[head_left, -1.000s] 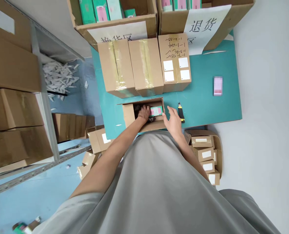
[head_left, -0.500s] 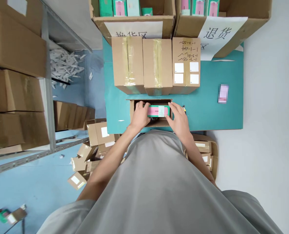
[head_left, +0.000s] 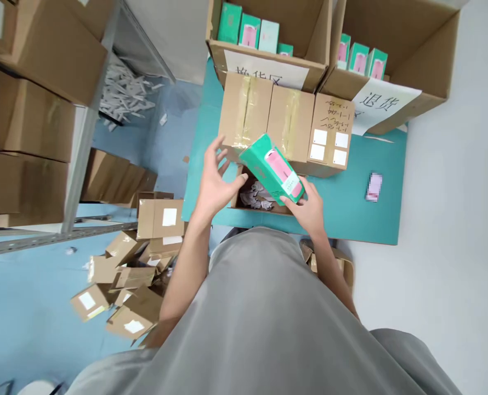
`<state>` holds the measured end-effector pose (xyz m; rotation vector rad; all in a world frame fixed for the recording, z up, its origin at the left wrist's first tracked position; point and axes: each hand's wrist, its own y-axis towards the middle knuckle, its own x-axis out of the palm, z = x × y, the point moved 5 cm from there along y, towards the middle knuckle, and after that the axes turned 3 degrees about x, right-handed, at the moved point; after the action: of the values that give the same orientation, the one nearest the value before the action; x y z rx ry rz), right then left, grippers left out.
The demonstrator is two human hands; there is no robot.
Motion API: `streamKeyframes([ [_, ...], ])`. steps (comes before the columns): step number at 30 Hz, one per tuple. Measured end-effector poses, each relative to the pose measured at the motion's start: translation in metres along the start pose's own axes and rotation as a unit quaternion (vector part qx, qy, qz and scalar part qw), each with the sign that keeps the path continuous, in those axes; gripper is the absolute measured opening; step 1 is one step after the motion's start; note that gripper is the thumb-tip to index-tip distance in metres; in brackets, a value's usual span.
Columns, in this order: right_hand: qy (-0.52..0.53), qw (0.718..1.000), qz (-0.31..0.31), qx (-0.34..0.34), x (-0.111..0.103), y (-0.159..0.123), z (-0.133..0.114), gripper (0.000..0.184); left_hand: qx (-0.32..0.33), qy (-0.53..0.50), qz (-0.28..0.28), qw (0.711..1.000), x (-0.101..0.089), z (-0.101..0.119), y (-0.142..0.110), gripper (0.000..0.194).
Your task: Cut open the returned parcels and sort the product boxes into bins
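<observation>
A green product box [head_left: 264,168] with a pink bottle-like picture on its side is held tilted in the air. My right hand [head_left: 310,207] grips its lower right end between thumb and fingers. To the left of the box, my left hand [head_left: 217,178] is spread with nothing in it, apart from the box. Beneath them on the table sits an open cardboard carton [head_left: 238,202], partly hidden by the green box and my hands. Crumpled paper [head_left: 257,196] lies inside that carton.
Three taped cartons [head_left: 291,123] stand behind the open one on the teal table [head_left: 375,219]. Two large bins [head_left: 318,71] with paper signs hold more green boxes. A pixelated pink item [head_left: 374,187] lies at right. Loose cartons [head_left: 132,277] are piled on the floor near shelving.
The green box has come up out of the open carton, now tilted in my right hand. My left hand has let go and moved left. The view has shifted.
</observation>
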<state>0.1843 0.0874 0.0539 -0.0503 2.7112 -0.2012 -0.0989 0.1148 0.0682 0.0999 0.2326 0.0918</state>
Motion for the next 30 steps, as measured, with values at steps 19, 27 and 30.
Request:
streamKeyframes([
  [19,0.431,0.872,-0.108,0.205,0.085,-0.029,0.013,0.068,-0.281,-0.443,-0.136,0.840,0.053,-0.018,-0.062,0.068],
  [27,0.376,0.892,-0.144,0.203,0.097,-0.038,-0.003,0.081,-0.272,-0.454,-0.138,0.837,0.037,-0.030,-0.064,0.081],
  [30,0.265,0.953,-0.024,0.144,0.081,-0.036,-0.014,0.067,-0.264,-0.433,-0.105,0.856,0.022,-0.036,-0.062,0.093],
])
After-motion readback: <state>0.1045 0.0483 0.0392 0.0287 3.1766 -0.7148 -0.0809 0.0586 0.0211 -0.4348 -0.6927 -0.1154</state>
